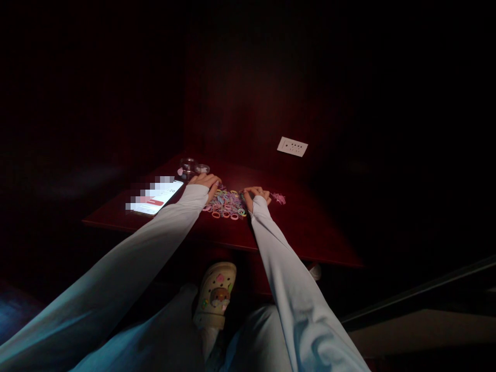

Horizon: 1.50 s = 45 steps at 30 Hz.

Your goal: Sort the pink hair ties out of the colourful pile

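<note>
Left hand, palm down with fingers bent, at the upper left edge of a loose pile of small pastel rings, pink, yellow and violet; whether its fingers hold a ring cannot be told. Right hand, at the pile's right edge, thumb and fingers drawn close together; its fingertips are too small and dim to show whether anything lies between them. Pile spread between the two hands on a dark red, glossy flat tabletop. A small bright pink cluster lies just beyond the right hand, apart from the pile. Near the left hand stands a clear, round, jar-like container; a flat slab phone with a lit white screen lies to its left, nearer the person.

Good handling, as judged here: the rings appear light and prone to catching on one another, so a narrow fingertip pinch on one ring should serve better than a broad grasp. Steadying the pile with the opposite hand would limit scatter, and drawing slowly would ease tangles. The dim light favours working within the brighter patch.
</note>
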Motion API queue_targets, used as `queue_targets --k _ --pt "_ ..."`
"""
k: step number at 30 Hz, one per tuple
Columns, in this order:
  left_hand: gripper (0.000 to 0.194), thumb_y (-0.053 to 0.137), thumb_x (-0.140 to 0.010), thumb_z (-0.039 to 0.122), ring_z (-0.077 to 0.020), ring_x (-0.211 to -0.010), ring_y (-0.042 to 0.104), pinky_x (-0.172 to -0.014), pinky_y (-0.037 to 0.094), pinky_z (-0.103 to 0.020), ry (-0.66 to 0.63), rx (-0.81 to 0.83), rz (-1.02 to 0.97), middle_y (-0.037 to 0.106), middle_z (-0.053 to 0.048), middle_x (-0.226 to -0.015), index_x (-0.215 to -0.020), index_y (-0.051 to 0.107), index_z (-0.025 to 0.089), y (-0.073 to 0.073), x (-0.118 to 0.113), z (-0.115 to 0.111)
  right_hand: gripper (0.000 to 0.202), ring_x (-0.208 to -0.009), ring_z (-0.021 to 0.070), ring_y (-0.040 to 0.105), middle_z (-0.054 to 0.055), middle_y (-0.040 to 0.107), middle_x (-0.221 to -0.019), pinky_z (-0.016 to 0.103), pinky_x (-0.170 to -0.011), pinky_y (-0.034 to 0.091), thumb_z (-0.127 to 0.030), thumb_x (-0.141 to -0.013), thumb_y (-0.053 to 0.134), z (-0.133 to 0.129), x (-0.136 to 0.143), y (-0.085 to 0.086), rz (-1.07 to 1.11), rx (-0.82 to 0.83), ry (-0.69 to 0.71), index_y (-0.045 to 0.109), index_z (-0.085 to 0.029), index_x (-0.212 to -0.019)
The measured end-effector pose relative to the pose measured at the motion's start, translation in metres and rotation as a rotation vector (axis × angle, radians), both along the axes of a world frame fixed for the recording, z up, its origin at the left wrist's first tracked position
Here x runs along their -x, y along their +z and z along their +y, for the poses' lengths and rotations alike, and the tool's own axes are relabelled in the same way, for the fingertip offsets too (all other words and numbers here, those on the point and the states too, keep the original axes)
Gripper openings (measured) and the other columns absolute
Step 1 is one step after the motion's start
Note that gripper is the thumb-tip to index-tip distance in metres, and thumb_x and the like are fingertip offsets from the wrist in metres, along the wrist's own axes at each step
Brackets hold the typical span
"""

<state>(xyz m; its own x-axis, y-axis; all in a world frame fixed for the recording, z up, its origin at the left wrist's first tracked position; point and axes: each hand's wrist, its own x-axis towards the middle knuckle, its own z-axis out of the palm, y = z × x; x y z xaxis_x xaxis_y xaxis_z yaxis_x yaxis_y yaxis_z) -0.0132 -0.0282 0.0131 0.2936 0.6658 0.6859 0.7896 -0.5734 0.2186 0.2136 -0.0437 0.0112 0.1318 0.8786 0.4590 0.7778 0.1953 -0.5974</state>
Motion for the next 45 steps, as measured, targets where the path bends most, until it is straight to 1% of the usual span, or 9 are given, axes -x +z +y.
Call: queue_targets --k 5,9,13,20,28,32,38,42,45 --pt "0.029 0.04 -0.103 0.023 -0.0305 -0.11 0.057 -0.091 0.04 -0.044 0.105 -0.019 -0.059 0.072 -0.009 -0.116 -0.116 0.065 0.023 0.001 0.002 0.001 0.019 -0.115 0.029 0.046 0.005 0.067 -0.118 0.042 -0.097 0.03 -0.041 -0.092 0.066 0.0 -0.002 -0.001 -0.021 0.091 -0.028 0.078 -0.034 -0.105" --pt "0.032 0.044 -0.095 0.014 -0.0318 -0.11 0.057 -0.092 0.04 -0.045 0.117 -0.015 -0.068 0.073 -0.009 -0.118 -0.119 0.063 0.023 0.0 0.004 0.003 0.028 -0.116 0.0289 0.047 0.004 0.068 -0.12 0.042 -0.099 0.029 -0.045 -0.087 0.074 -0.001 -0.001 -0.003 -0.111 0.092 0.067 0.077 -0.035 -0.113" --pt "0.038 0.05 -0.087 0.01 -0.0318 -0.11 0.058 -0.091 0.041 -0.044 0.115 0.001 -0.012 0.071 -0.008 -0.118 -0.119 0.064 0.024 0.001 0.006 0.003 0.026 -0.114 0.028 0.046 0.004 0.07 -0.117 0.041 -0.096 0.028 -0.046 -0.085 0.077 -0.002 -0.001 -0.005 -0.208 0.102 0.149 0.079 -0.034 -0.108" --pt "0.034 0.049 -0.088 0.013 -0.0303 -0.112 0.058 -0.094 0.041 -0.043 0.149 0.034 0.039 0.071 -0.007 -0.118 -0.115 0.066 0.023 0.008 0.003 -0.006 0.018 -0.113 0.0249 0.051 0.002 0.075 -0.109 0.038 -0.097 0.027 -0.038 -0.089 0.072 0.0 -0.001 -0.006 -0.214 0.087 0.127 0.08 -0.03 -0.104" --pt "0.029 0.05 -0.089 0.018 -0.0292 -0.114 0.059 -0.096 0.042 -0.043 0.131 0.026 0.04 0.072 -0.007 -0.119 -0.113 0.066 0.023 0.009 0.002 -0.009 0.016 -0.109 0.0237 0.059 -0.001 0.078 -0.092 0.039 -0.104 0.031 -0.039 -0.088 0.071 0.0 -0.001 -0.002 0.032 0.081 0.09 0.08 -0.028 -0.096" --pt "0.027 0.051 -0.09 0.019 -0.029 -0.115 0.06 -0.094 0.042 -0.042 0.111 0.02 0.041 0.072 -0.007 -0.118 -0.111 0.066 0.023 0.009 0.002 -0.01 0.024 -0.102 0.0228 0.064 0.001 0.077 -0.087 0.037 -0.101 0.039 -0.047 -0.086 0.072 0.005 -0.002 -0.006 0.201 0.054 0.097 0.08 -0.026 -0.093" --pt "0.025 0.052 -0.09 0.019 -0.0282 -0.113 0.06 -0.092 0.042 -0.041 0.093 0.036 0.047 0.072 -0.007 -0.116 -0.11 0.065 0.023 0.011 0.002 -0.011 0.048 -0.09 0.0208 0.068 0.003 0.078 -0.083 0.031 -0.086 0.052 -0.065 -0.082 0.069 0.012 -0.003 -0.009 0.362 0.064 0.187 0.08 -0.021 -0.095" --pt "0.024 0.052 -0.09 0.02 -0.0277 -0.111 0.061 -0.091 0.042 -0.041 0.092 0.045 0.06 0.072 -0.006 -0.116 -0.109 0.066 0.024 0.011 0.001 -0.012 0.045 -0.086 0.022 0.071 0.005 0.079 -0.086 0.034 -0.084 0.055 -0.062 -0.082 0.07 0.012 -0.005 -0.01 0.401 0.063 0.274 0.082 -0.02 -0.092" --pt "0.023 0.052 -0.09 0.02 -0.0275 -0.111 0.061 -0.091 0.042 -0.041 0.089 0.049 0.068 0.073 -0.005 -0.114 -0.109 0.066 0.024 0.012 0.001 -0.012 0.042 -0.092 0.0245 0.073 0.007 0.081 -0.094 0.036 -0.088 0.056 -0.058 -0.082 0.071 0.012 -0.005 -0.011 0.452 0.071 0.33 0.083 -0.019 -0.092"
